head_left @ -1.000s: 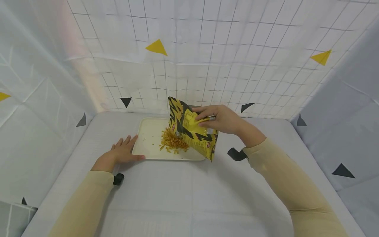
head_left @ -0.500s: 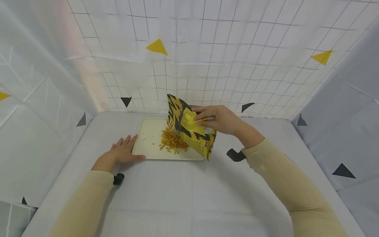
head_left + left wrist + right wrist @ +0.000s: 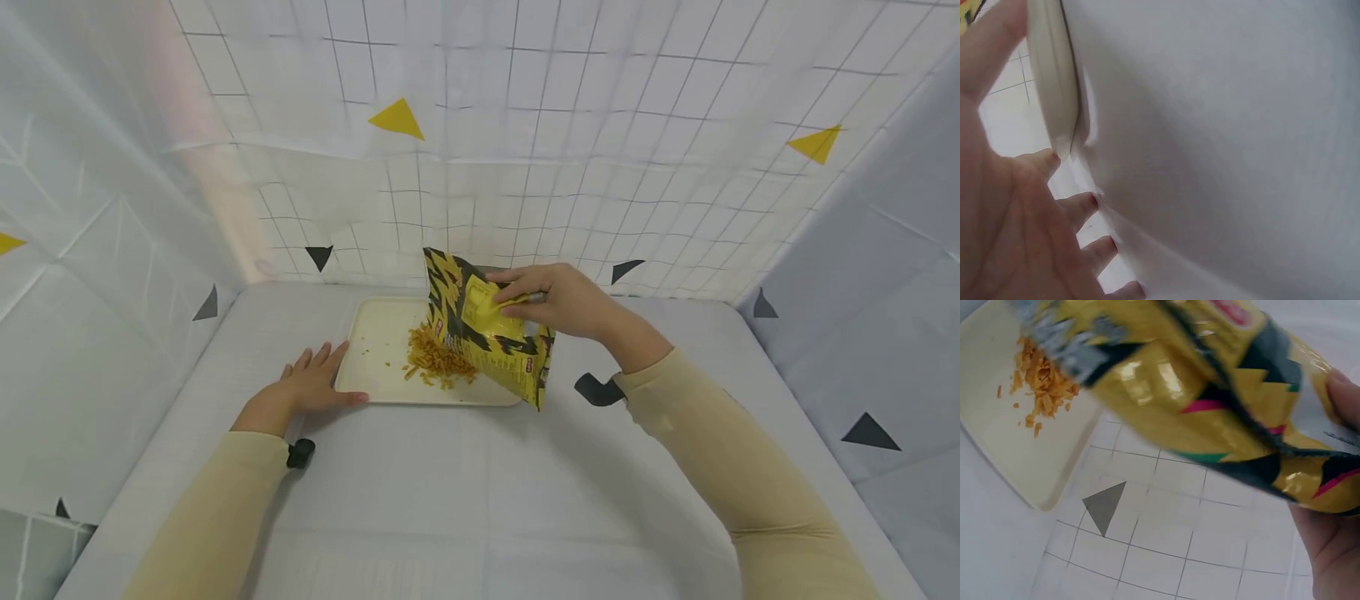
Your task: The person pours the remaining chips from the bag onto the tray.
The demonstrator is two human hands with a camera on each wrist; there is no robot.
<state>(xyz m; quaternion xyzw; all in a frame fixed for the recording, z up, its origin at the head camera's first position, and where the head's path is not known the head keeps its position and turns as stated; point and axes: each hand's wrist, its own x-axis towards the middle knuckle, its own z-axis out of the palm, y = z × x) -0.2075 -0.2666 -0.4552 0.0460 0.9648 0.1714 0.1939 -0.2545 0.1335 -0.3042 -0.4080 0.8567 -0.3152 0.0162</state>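
Snacks point(image 3: 438, 362) already sit in a heap on the tray point(image 3: 375, 333), so we judge the pour well underway; how much is left in the bag point(image 3: 491, 337) we can't tell. Right hand point(image 3: 566, 300) pinches the bag's upper end, mouth tipped down over the heap. Left hand point(image 3: 311, 385), fingers spread flat, rests on the counter point(image 3: 450, 500) vs. the tray's near corner. Head view shows both hands; right wrist view gives the bag mouth close up but blurred; left wrist view shows only fingers point(image 3: 1075, 209) and tray edge point(image 3: 1054, 94).

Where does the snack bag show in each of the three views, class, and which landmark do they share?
Head: bag at centre, tipped over the tray.
Left wrist: only a yellow sliver at the top left corner.
Right wrist: bag fills the top.
Shared landmark: the tray.
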